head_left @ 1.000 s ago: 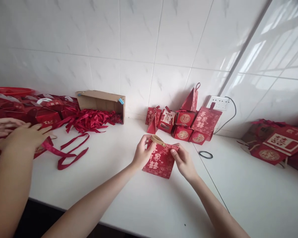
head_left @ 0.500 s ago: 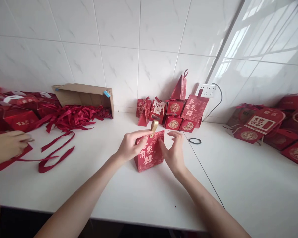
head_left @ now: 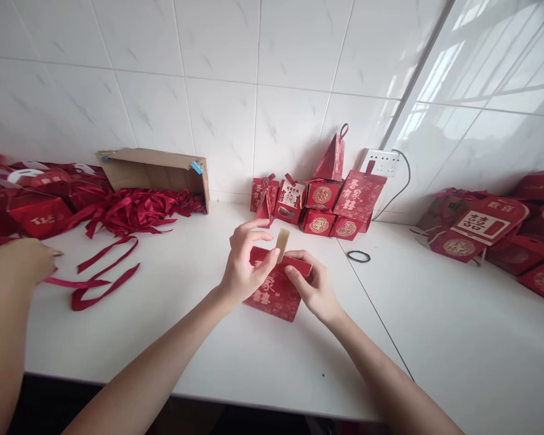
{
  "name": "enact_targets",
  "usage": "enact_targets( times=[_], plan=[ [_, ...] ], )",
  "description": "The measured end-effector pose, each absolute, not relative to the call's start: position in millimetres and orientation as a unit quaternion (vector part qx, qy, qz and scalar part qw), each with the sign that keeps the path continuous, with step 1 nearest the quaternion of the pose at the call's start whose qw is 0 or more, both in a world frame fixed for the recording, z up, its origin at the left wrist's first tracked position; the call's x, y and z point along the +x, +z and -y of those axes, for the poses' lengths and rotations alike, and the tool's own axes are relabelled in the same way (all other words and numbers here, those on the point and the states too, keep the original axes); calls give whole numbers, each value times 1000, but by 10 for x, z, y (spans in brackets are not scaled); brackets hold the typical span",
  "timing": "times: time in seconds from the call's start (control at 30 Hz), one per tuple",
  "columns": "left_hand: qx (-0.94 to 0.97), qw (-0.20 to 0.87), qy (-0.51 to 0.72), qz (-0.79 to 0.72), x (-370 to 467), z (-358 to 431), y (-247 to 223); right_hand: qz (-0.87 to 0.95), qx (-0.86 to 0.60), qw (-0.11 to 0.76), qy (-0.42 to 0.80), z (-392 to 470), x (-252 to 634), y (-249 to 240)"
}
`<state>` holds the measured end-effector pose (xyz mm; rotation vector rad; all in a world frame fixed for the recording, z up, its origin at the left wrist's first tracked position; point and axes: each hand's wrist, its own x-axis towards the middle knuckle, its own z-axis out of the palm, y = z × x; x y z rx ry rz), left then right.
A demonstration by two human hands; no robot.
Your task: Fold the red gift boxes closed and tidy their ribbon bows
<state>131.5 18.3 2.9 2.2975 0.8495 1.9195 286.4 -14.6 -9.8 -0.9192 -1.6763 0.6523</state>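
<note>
A red gift box (head_left: 278, 293) with pale characters and a short gold strap (head_left: 283, 244) at its top is on the white table in front of me. My right hand (head_left: 315, 284) pinches the box's upper right edge, thumb on the front and fingers behind. At the upper left of the box, my left hand (head_left: 249, 263) has its fingers spread apart. Its thumb lies against the box front beside the strap's base. Part of the lettering is hidden behind that hand.
Finished-looking red boxes (head_left: 320, 223) stand in a cluster by the wall, near a power strip (head_left: 381, 162). A cardboard box (head_left: 152, 160) spills red ribbons (head_left: 131, 211). Another person's hand (head_left: 22, 263) is at far left. A black ring (head_left: 358, 257) and more red boxes (head_left: 494, 226) are rightward.
My right hand has closed on the box's top edge, and the box has turned and tilted. My left fingers have lifted off the strap area and spread. The other person's hand has shifted.
</note>
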Motion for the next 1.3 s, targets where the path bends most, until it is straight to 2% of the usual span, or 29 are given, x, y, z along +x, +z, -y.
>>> enact_targets(
  times=[0.17, 0.33, 0.43, 0.9, 1.1, 1.2, 1.3],
  plan=[
    [749, 105, 594, -275, 1310, -159, 77, 694, -390, 554, 244, 192, 2822, -149],
    [761, 114, 602, -213, 1338, -136, 72, 731, -364, 578, 6, 162, 2777, -200],
    [774, 105, 597, -180, 1332, -135, 66, 746, -340, 570, -48, 136, 2780, -200],
    [796, 81, 579, -158, 1300, -168, 51, 747, -338, 572, -30, 141, 2781, -198],
    [796, 89, 577, -160, 1307, -157, 55, 709, -359, 606, 38, 155, 2762, -197],
    [784, 107, 589, -165, 1331, -124, 35, 673, -390, 620, 101, 169, 2770, -194],
    [747, 178, 614, -184, 1360, -99, 0, 686, -399, 600, 103, 183, 2789, -164]
  ],
)
